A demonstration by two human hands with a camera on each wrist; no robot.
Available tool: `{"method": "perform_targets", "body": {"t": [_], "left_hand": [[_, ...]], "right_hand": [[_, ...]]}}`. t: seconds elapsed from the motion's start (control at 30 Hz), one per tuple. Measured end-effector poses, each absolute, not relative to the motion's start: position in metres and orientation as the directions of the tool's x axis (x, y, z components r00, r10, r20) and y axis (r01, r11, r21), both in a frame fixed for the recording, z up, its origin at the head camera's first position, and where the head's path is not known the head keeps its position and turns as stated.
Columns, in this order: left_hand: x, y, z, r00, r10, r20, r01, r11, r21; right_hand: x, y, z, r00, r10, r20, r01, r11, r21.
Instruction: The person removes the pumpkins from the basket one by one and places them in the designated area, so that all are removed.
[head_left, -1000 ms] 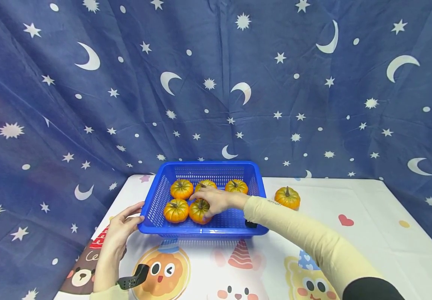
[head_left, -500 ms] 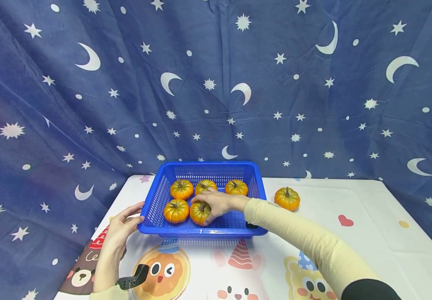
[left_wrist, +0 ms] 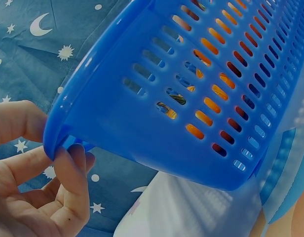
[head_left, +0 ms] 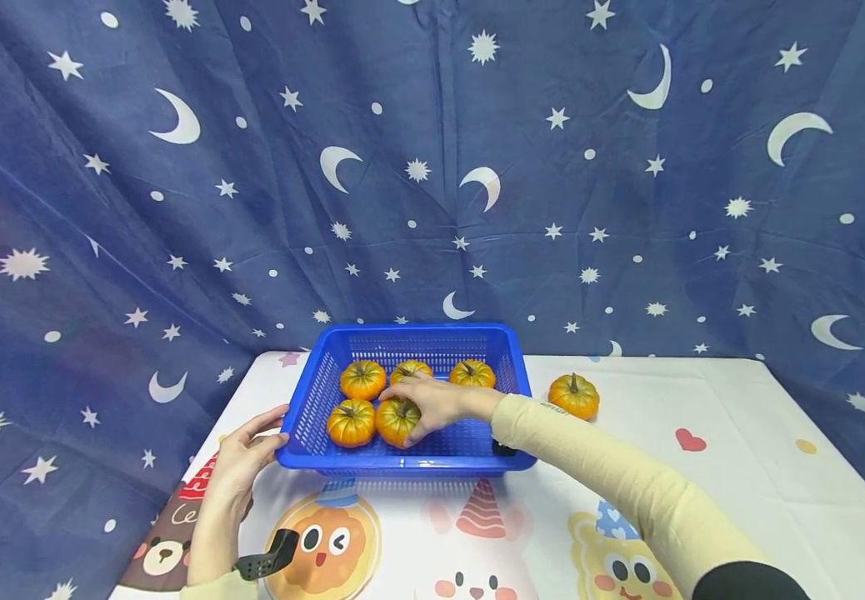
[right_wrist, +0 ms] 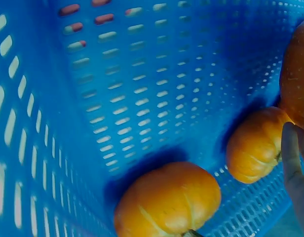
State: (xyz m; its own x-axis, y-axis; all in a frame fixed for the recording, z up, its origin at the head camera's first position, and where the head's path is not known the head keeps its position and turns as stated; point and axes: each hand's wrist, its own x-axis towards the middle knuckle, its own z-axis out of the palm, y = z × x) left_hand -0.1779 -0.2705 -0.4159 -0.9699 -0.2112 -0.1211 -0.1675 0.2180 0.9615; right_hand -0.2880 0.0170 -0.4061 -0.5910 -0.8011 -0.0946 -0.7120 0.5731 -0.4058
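The right hand (head_left: pixel 436 402) reaches into the blue plastic basket (head_left: pixel 402 462), its fingers and thumb curved round the front-middle pumpkin (head_left: pixel 395 423), which sits just beside the front-left pumpkin (head_left: pixel 352 423); whether those two touch is hard to tell. Behind them, also in the basket, are the back-left pumpkin (head_left: pixel 362 380), the back-middle pumpkin (head_left: pixel 410 367), partly covered by the right hand, and the back-right pumpkin (head_left: pixel 472 372). The left hand (head_left: pixel 240 458) pinches the basket's left rim between thumb and fingers, which seems to steady it. One more pumpkin, the loose pumpkin (head_left: pixel 573 396), lies on the desk (head_left: pixel 747 450) right of the basket, partly behind the right sleeve (head_left: pixel 612 462). The step in hand looks like positioning the gripped pumpkin within its front row; setting down or picking up cannot be told apart here. Letting go would call for spreading the fingers without nudging its neighbours; lifting, for a firm hold and a straight rise.
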Motion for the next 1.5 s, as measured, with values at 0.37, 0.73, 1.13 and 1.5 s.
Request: {"method": "perform_targets", "body": {"t": [0.37,0.73,1.13,1.5], "left_hand": [[-0.177,-0.271,-0.416,-0.969,-0.212,-0.124,-0.170,0.216,0.961],[-0.177,-0.269,-0.417,-0.976,-0.193,-0.104,-0.141,0.187,0.972],[-0.179,-0.271,-0.416,-0.972,-0.205,-0.111,-0.152,0.193,0.969],[-0.178,-0.269,-0.414,-0.972,-0.205,-0.111,-0.150,0.189,0.970]], "right_hand": [[-0.283,0.024,-0.383,-0.602,-0.797,-0.048,-0.708,0.560,-0.429],[-0.276,0.042,-0.363,-0.616,-0.788,-0.017,-0.707,0.562,-0.428],[-0.269,0.064,-0.346,-0.640,-0.768,0.018,-0.714,0.586,-0.383],[-0.262,0.101,-0.343,-0.704,-0.707,0.065,-0.671,0.634,-0.384]]}}
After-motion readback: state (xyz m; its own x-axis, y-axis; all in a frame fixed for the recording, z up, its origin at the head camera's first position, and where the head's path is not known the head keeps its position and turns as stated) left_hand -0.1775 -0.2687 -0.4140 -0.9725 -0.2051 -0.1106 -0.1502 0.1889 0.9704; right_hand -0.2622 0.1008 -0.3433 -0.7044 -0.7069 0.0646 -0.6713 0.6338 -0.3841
